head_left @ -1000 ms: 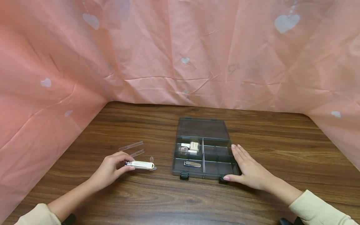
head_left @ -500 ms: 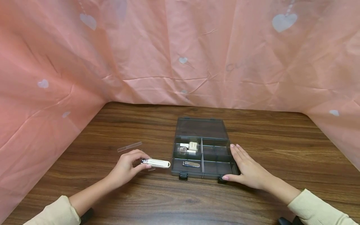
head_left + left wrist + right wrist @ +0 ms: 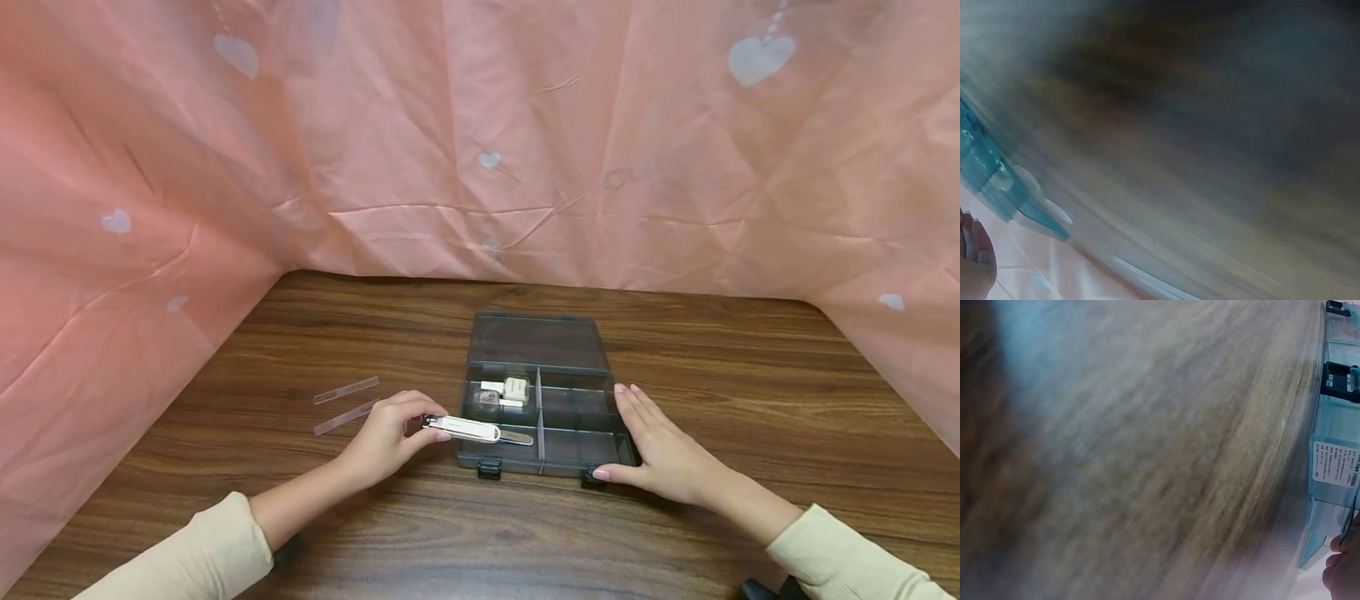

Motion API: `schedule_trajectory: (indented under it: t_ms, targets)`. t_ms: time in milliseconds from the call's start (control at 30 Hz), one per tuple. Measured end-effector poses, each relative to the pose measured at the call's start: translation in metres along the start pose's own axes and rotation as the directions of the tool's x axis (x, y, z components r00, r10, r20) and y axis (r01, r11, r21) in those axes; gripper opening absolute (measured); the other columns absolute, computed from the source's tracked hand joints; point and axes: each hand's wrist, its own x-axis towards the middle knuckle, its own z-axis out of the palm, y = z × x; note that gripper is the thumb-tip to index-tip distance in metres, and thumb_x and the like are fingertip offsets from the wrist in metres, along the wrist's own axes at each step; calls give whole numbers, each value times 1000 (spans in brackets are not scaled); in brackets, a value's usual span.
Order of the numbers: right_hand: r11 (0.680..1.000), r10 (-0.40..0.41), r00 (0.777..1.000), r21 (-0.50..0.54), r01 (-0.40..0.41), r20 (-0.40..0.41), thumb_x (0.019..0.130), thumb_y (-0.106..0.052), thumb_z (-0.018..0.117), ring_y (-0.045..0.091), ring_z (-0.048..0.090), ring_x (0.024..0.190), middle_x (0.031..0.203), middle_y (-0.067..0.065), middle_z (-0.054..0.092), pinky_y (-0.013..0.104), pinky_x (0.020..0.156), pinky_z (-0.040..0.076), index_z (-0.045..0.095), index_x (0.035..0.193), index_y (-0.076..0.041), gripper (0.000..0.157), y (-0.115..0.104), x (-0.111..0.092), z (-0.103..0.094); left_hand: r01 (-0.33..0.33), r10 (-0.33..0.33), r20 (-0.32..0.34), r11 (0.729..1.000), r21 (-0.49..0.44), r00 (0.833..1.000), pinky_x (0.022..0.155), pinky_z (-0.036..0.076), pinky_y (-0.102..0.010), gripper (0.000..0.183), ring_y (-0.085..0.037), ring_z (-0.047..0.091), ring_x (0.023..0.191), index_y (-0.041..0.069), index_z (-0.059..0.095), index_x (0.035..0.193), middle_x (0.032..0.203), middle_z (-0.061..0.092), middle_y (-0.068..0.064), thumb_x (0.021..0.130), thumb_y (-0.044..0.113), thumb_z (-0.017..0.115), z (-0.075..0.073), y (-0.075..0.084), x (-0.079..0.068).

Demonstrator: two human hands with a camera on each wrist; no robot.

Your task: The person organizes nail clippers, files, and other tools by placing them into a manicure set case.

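Observation:
My left hand (image 3: pixel 393 433) pinches a long white nail clipper (image 3: pixel 468 428) by its metal end, between thumb and fingers. Its rounded free end is over the front left compartment of a dark see-through divided box (image 3: pixel 588 468). In that compartment lies a smaller metal nail clipper (image 3: pixel 517 437), partly covered by the white one in the head view. Two small bottles with white caps, one cream (image 3: pixel 516 388) and one clear (image 3: pixel 487 401), lie in the back left compartment. My right hand (image 3: pixel 667 454) rests along the box's right side, fingers straight, thumb at the front latch.
Two clear plastic strips (image 3: pixel 347 390) lie on the wooden table (image 3: pixel 420 533) left of the box. The box's lid (image 3: pixel 536 342) is folded back flat behind it. A pink curtain (image 3: pixel 420 167) with hearts surrounds the table. The right wrist view shows a printed label (image 3: pixel 1336 464) on the box.
My left hand has carried the white nail clipper rightward, from beside the plastic strips to over the box's front left compartment. My right hand has stayed at the box's side.

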Motion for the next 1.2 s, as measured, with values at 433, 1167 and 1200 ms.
schedule_trajectory:
  t_ms: [433, 1167, 1200]
  targets:
    - [1000, 10, 1000, 9, -10, 11, 77, -62, 61, 42, 15, 140, 150, 26, 19, 57, 106, 25, 18, 144, 8, 106, -2, 0, -2, -125, 100, 178, 984, 130, 979, 76, 50, -24, 20, -14, 59, 88, 6, 68, 94, 92, 67, -2, 80, 21, 70, 18, 12, 24]
    - [1000, 15, 1000, 12, -15, 13, 77, -62, 61, 42, 15, 139, 151, 26, 18, 55, 108, 23, 18, 144, 8, 106, -1, 0, 0, -291, 34, 576, 886, 361, 817, 52, 30, -18, 18, -2, 45, 55, 15, 67, 64, 59, 62, 8, 75, 26, 76, 29, 24, 60]
    - [1000, 13, 1000, 8, -13, 9, 77, -62, 62, 43, 16, 139, 151, 26, 19, 55, 108, 24, 19, 143, 8, 106, -1, 0, 0, -293, 27, 581, 882, 369, 813, 51, 30, -18, 19, -2, 45, 54, 15, 66, 63, 59, 61, 8, 75, 26, 77, 30, 24, 60]
